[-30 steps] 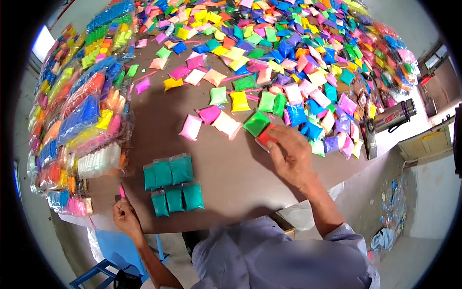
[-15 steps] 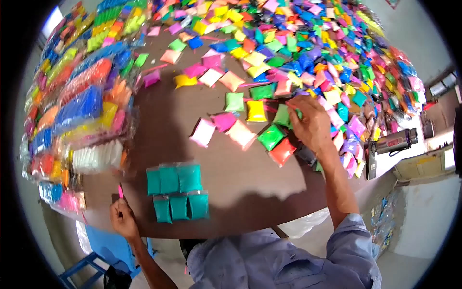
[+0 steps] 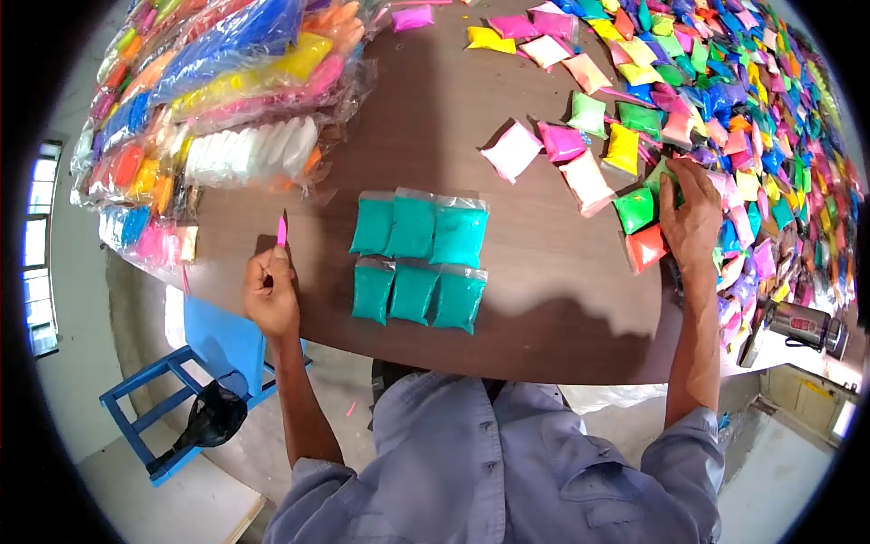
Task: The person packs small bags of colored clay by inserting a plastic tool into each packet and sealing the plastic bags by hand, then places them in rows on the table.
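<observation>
My left hand is closed around a thin pink pointed stick, held upright over the table's front left. To its right lie several teal packets in two neat rows, flat on the tabletop. My right hand reaches to the edge of the loose heap, its fingers curled down on a light green packet that they partly hide. Beside those fingers are a bright green packet and a red packet. A peach packet and a white packet lie further left.
A big heap of mixed coloured packets covers the table's right side. Stacked clear bags of coloured packets fill the left. A metal flask lies at the right edge. A blue chair stands below the left edge.
The camera view has swung, so the table appears shifted. My right hand stays over the light green packet with fingers curled. My left hand still holds the pink stick; the teal rows are unchanged.
</observation>
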The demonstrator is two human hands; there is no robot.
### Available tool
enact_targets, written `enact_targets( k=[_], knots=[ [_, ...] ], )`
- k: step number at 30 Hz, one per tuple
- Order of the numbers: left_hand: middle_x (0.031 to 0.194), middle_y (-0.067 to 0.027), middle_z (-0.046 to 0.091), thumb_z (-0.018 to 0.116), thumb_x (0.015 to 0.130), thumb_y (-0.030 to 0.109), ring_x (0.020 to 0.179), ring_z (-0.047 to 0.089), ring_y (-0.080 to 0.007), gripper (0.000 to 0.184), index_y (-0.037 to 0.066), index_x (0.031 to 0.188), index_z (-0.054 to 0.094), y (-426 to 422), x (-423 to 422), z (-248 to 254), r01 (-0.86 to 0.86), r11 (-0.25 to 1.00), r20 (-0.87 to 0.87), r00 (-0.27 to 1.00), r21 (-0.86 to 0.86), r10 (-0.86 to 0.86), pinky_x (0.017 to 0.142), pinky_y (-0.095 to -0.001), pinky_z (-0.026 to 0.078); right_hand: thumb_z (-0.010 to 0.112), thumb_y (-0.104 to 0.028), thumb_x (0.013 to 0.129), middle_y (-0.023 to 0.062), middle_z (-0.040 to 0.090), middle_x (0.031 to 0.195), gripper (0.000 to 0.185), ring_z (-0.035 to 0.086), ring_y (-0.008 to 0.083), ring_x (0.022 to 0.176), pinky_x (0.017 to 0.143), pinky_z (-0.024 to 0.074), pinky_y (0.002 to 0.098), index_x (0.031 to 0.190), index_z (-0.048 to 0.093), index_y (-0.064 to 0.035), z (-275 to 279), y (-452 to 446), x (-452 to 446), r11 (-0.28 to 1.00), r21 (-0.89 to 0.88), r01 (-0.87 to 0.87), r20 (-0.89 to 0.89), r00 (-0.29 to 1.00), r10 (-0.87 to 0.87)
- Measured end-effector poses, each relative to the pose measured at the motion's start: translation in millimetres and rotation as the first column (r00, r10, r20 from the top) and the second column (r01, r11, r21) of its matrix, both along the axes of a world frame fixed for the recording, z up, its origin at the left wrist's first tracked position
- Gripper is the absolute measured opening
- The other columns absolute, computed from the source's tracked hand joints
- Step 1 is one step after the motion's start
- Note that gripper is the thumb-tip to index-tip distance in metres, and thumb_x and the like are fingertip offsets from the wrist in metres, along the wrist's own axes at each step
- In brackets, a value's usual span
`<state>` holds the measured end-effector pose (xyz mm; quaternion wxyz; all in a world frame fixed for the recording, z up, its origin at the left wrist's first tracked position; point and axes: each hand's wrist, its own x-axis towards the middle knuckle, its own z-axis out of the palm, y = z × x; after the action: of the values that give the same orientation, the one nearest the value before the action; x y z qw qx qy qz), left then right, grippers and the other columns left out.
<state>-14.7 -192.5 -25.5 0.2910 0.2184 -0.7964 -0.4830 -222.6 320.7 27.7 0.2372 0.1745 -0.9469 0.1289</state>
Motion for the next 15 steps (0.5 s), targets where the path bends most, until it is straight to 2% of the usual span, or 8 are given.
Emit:
enact_targets(
  k=[1,3,4,5,7,11,15],
  knots=[
    [0.071,0.0047,0.053,0.064,0.104,0.015,0.063,0.044,-0.0026,0.016,0.002,0.095,0.065,-6.3,2.5,-3.9,0.01,1.0,-0.008,1.0,0.005,-0.01,0.057,-0.0199,0.035,0.069,-0.013,0.091,0.0157,0.072,0.114,0.022,0.069,0.0365,0.102,0.091,0.054,0.0456,0.109,0.073,-0.0027,-0.3,1.0,-0.1,1.0,-0.02,-0.003,-0.008,1.0,0.003],
    [0.072,0.0033,0.054,0.063,0.105,0.014,0.064,0.045,-0.0032,0.016,0.002,0.094,0.065,-26.5,5.1,-23.7,0.021,0.934,-0.051,0.998,-0.357,-0.042,0.057,-0.0201,0.034,0.07,-0.009,0.087,0.02,0.072,0.11,0.023,0.069,0.0383,0.101,0.091,0.0541,0.0473,0.106,0.071,0.0022,-8.7,7.1,-2.9,0.998,0.037,-0.043,-0.072,0.996,0.046],
    [0.072,0.0027,0.054,0.062,0.105,0.014,0.064,0.044,-0.0035,0.017,0.002,0.093,0.064,-26.2,4.1,-28.2,0.024,0.956,-0.074,0.996,-0.293,-0.048,0.057,-0.0204,0.034,0.071,-0.01,0.086,0.0202,0.072,0.109,0.024,0.069,0.0385,0.101,0.092,0.0542,0.0477,0.106,0.071,0.0022,-1.1,3.0,-0.7,0.999,-0.007,-0.041,-0.031,0.999,0.041],
    [0.073,0.0022,0.053,0.061,0.105,0.014,0.064,0.044,-0.0038,0.018,0.002,0.092,0.064,-23.6,5.2,-26.7,0.031,0.973,-0.093,0.994,-0.228,-0.054,0.057,-0.0208,0.034,0.072,-0.011,0.084,0.0196,0.072,0.11,0.025,0.069,0.0384,0.099,0.09,0.0547,0.0474,0.106,0.072,0.0015,-5.2,5.0,-1.4,1.0,-0.013,-0.024,-0.085,0.996,0.023],
    [0.073,0.0026,0.052,0.061,0.105,0.014,0.064,0.043,-0.0038,0.018,0.001,0.092,0.063,-16.7,4.6,-13.7,0.05,0.996,-0.017,0.999,-0.079,-0.051,0.056,-0.0211,0.033,0.074,-0.012,0.083,0.017,0.072,0.11,0.025,0.069,0.0365,0.1,0.091,0.0538,0.0458,0.105,0.073,-0.0009,-1.4,4.5,-0.1,0.999,-0.038,-0.019,-0.054,0.998,0.017],
    [0.072,0.0033,0.051,0.062,0.106,0.016,0.063,0.042,-0.0039,0.019,0.002,0.094,0.063,-14.9,4.1,-10.3,0.076,0.997,-0.018,0.997,-0.022,-0.077,0.056,-0.021,0.033,0.074,-0.012,0.083,0.0115,0.069,0.107,0.022,0.067,0.0335,0.095,0.087,0.0517,0.0448,0.104,0.073,-0.0044,-0.8,3.5,0.9,1.0,-0.018,0.0,-0.103,0.995,-0.002],
    [0.073,0.0027,0.051,0.061,0.106,0.019,0.063,0.042,-0.0044,0.021,0.002,0.094,0.062,-13.8,3.1,-9.7,0.045,0.998,0.009,0.999,-0.044,-0.045,0.057,-0.0209,0.033,0.075,-0.011,0.082,0.0107,0.069,0.106,0.022,0.067,0.0318,0.094,0.085,0.0516,0.0437,0.103,0.074,-0.0053,2.9,2.2,1.6,0.999,-0.034,-0.01,-0.106,0.994,0.006]
  ],
)
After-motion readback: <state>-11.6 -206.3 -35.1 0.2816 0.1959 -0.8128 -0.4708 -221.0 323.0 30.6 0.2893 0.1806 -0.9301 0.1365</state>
